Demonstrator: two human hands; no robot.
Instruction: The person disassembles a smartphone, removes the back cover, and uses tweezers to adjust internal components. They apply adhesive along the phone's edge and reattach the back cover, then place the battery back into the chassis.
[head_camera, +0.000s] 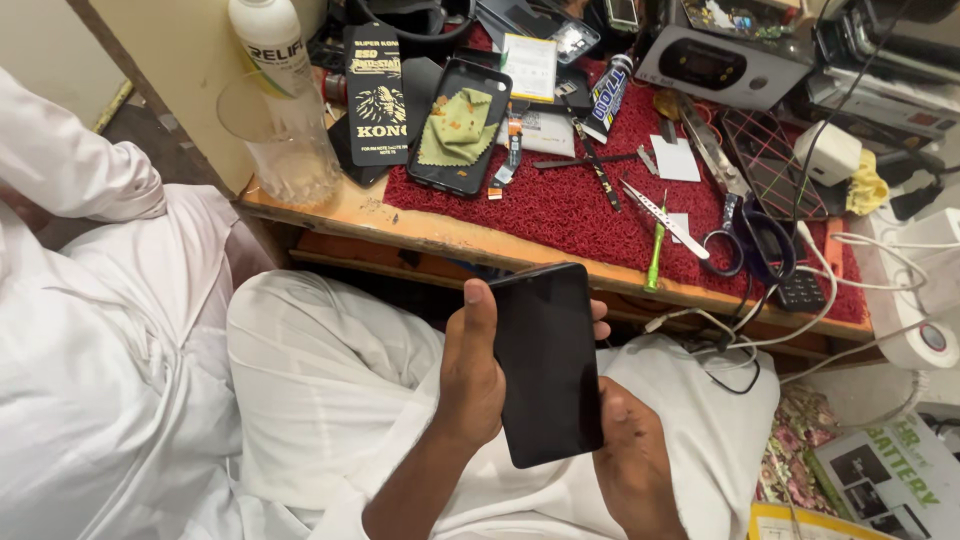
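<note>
A black smartphone (548, 365) with a dark screen is held upright over my lap. My left hand (468, 375) grips it, with the thumb along its left edge and the fingertips showing at its right edge. My right hand (630, 450) rests against the phone's lower right corner, its fingers hidden behind the phone. I sit in white clothes in front of a low wooden workbench (400, 225).
A red mat (560, 205) on the bench carries a second phone with a green cloth (458, 125), tweezers (665, 215), a green screwdriver (655, 250), scissors (745, 245) and a black packet (376, 95). A glass (285, 145) and a white bottle (265, 35) stand at the left corner. White cables (850, 285) hang at the right.
</note>
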